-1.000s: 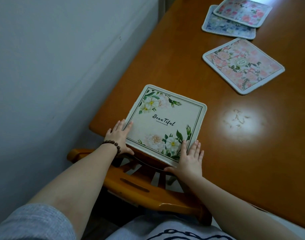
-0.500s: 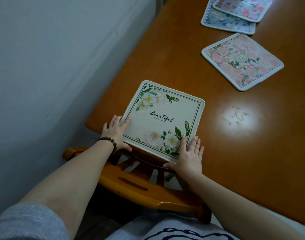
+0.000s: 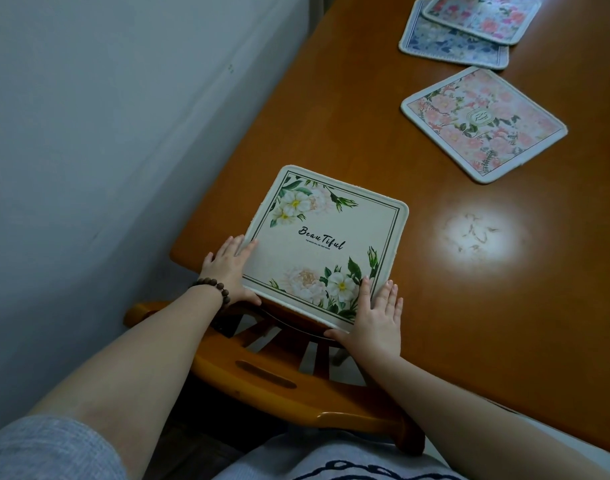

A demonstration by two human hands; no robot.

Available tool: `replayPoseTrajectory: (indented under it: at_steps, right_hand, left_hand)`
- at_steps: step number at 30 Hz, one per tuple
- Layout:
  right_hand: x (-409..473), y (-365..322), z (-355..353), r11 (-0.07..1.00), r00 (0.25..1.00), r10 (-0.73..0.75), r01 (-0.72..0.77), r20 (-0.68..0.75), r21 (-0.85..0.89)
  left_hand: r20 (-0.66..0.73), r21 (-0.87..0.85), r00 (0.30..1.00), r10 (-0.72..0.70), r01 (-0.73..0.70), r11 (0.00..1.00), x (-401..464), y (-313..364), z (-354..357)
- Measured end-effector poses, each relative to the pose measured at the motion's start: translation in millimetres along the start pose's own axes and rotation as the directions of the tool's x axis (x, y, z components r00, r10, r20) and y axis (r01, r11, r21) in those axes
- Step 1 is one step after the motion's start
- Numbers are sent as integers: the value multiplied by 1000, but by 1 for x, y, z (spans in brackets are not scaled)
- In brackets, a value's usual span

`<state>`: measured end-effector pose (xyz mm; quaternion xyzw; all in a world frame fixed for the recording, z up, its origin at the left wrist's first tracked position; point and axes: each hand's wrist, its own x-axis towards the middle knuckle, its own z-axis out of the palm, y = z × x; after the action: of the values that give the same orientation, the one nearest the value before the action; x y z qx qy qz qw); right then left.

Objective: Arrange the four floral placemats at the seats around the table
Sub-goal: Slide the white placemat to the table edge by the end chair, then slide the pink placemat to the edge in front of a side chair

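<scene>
Between both flat hands, cream placemat.

On the cream square fabric placemat with white and blush flowers in two corners, you can read "Beau Tiful" in dark brush script across the middle, tilted a little with the mat. Just under that word runs a thin line of tiny capital letters, too small for you to make out. On the pink floral square placemat with a pale border, well apart toward the far side of your table, a small white badge sits at the centre with a mark inside it; you cannot read it. Nothing else you see carries legible writing.
</scene>
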<state>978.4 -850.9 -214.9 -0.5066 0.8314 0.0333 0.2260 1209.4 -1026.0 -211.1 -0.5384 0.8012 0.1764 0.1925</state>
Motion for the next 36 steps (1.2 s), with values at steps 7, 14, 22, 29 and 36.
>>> replayPoseTrajectory:
  at_steps: [7, 14, 22, 29, 36]
  right_hand:
    - [1, 5, -4, 1000, 1000, -15, 15, 12, -21]
    - [5, 35, -19, 1000, 998, 14, -12, -55, 27]
    - [8, 94, -47, 987, 976, 152, -141, -154, 83]
    - [-3, 152, -68, 946, 929, 310, -281, -202, 159]
    - [-22, 215, -93, 924, 894, 372, -331, -251, 193]
  left_hand:
    - [44, 84, 999, -23, 20, 996, -8, 14, -2]
    - [-128, 12, 992, -10, 12, 1000, -17, 64, -2]
    - [-211, -78, 967, 145, -165, 983, -9, 166, -15]
    - [-213, -15, 924, 316, -327, 945, -11, 262, -18]
    - [-217, 24, 881, 420, -425, 905, -29, 330, -22]
